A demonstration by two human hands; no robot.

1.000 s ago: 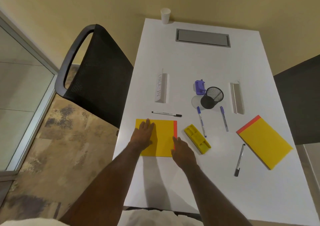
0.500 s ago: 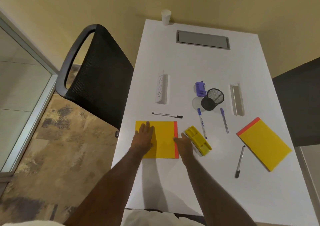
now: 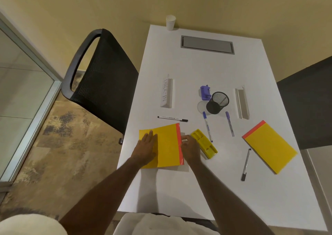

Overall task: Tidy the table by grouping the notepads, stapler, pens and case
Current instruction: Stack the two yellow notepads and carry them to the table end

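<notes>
Here, the flat, open left hand (image 3: 146, 147) presses the notepad (image 3: 168, 144), its red-bound edge pinched by the right hand (image 3: 190, 147).

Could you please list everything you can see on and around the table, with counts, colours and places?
notepads: 2, yellow with red edge; one near left under the hands, one right
pens: 4; black-capped above the near notepad, another right front, two blue by the cup
case: 1, yellow, open, beside the near notepad
stapler: 1, purple, centre
mesh cup: 1, black, tipped, centre
name signs: 2, white; left, right
paper cup: 1, white, far edge
chair: 1, black, left
table: 1, white
left hand: flat on notepad
right hand: at its red edge
</notes>
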